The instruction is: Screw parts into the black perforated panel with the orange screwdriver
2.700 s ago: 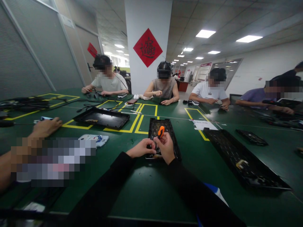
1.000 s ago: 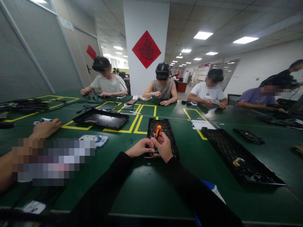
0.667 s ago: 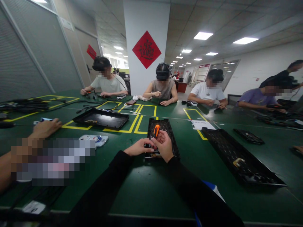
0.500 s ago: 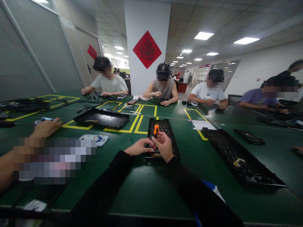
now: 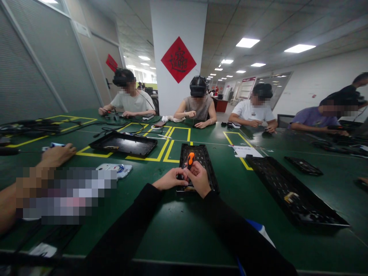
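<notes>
In front of me a black plastic tray-like casing (image 5: 212, 176) lies on the green table. My right hand (image 5: 200, 179) is closed round a screwdriver (image 5: 191, 158), whose orange and black handle points up over the casing. The screwdriver's shaft and tip are hidden by my fingers. Close against it, my left hand (image 5: 170, 179) is over the casing's near left side, thumb and fingers pinched together at the lower part of the screwdriver. Whatever is between those fingers is too small to make out. A small yellowish piece (image 5: 189, 188) shows at the casing's near end.
A long black casing (image 5: 299, 191) lies to the right, a smaller black part (image 5: 303, 165) beyond it. Another black tray (image 5: 129, 145) sits at the back left. At the left are a co-worker's hand (image 5: 59, 154) and a phone (image 5: 123, 171). Several people sit opposite.
The screwdriver's handle has turned slightly in my right hand and now shows more of its black stripes. Both hands stay almost where they were.
</notes>
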Tool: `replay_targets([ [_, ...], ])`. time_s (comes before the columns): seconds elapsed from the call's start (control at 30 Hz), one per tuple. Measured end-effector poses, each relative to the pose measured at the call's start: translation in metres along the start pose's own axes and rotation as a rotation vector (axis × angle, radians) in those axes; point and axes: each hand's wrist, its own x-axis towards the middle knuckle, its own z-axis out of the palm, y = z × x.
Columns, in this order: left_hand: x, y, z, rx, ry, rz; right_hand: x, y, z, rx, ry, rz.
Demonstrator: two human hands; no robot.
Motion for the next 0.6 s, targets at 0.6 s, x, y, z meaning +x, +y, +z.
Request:
replay_targets([
  [0.6, 0.001, -0.002, 0.005, 0.002, 0.054, -0.013, 0.000, -0.002, 0.002, 0.089, -0.034, 0.003],
])
